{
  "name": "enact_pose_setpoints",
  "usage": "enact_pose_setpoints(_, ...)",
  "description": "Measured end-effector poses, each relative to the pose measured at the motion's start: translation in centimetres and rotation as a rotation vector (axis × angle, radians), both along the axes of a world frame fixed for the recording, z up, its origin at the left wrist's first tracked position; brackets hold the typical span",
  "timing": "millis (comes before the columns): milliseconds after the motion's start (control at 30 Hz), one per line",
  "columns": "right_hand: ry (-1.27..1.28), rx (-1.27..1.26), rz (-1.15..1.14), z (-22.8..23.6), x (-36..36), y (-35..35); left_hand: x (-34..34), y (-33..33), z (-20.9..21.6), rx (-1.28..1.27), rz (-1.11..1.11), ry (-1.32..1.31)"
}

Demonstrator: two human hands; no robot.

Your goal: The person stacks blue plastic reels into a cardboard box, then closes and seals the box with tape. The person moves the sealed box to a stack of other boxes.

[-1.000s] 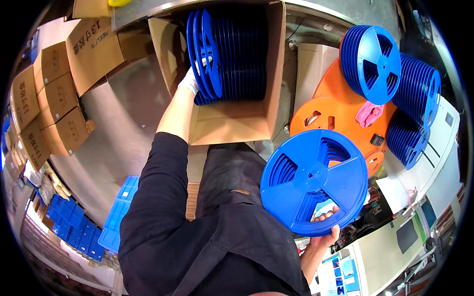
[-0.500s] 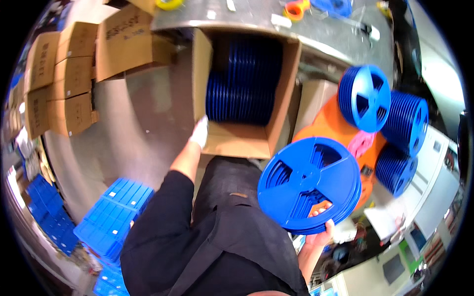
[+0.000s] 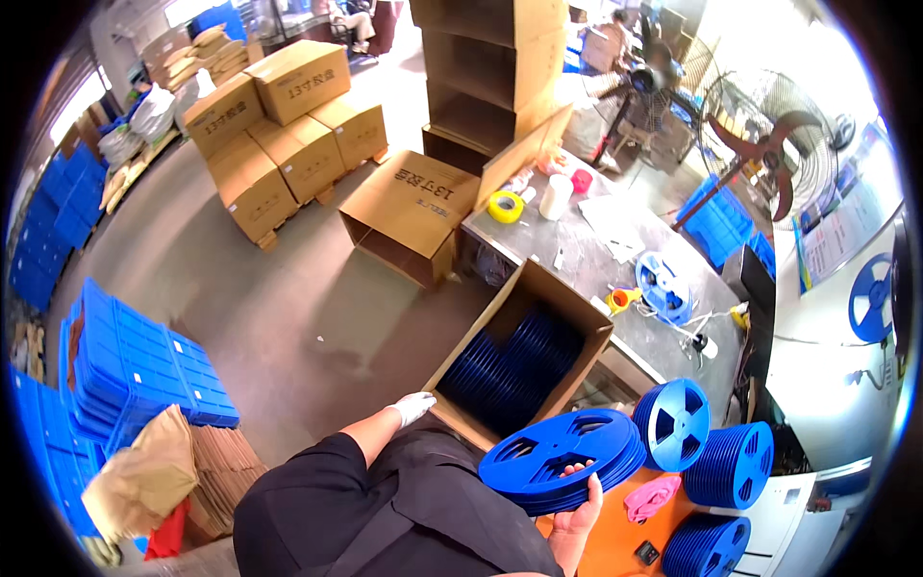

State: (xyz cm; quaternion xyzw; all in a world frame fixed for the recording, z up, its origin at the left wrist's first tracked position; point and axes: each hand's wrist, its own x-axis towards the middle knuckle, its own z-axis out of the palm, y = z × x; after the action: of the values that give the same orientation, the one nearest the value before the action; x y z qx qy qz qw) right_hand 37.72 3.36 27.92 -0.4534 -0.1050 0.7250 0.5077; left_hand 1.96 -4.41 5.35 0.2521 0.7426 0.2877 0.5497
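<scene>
Head view, and your right hand (image 3: 579, 512) has its grip clasped on the stack of blue reels (image 3: 556, 450), fingers showing through a window, the stack tilted just beside the open carton (image 3: 567, 306). Stiff, smooth plastic by the look, likely hefty together and apt to slide apart; rim plus window seems your surest hold. Your gloved left hand (image 3: 414, 409) is at the carton's edge, its grip unclear.

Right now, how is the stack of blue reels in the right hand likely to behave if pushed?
The stack of blue reels probably feels stiff: its discs look flat, without sagging. Layers may slide apart, since no strap shows around it. If set on edge, its round rims would likely roll.
</scene>
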Motion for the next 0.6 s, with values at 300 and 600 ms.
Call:
enact_pose_setpoints(300,-0.016,0.075,0.01,-0.9,0.4,-5.1,1.3,-8.7,2.5,-0.067,-0.197,0.145)
enact_pose_setpoints(600,-0.002,0.073,-0.158,0.8,2.0,-6.3,0.9,-5.9,-0.3,-0.014,-0.334,0.196)
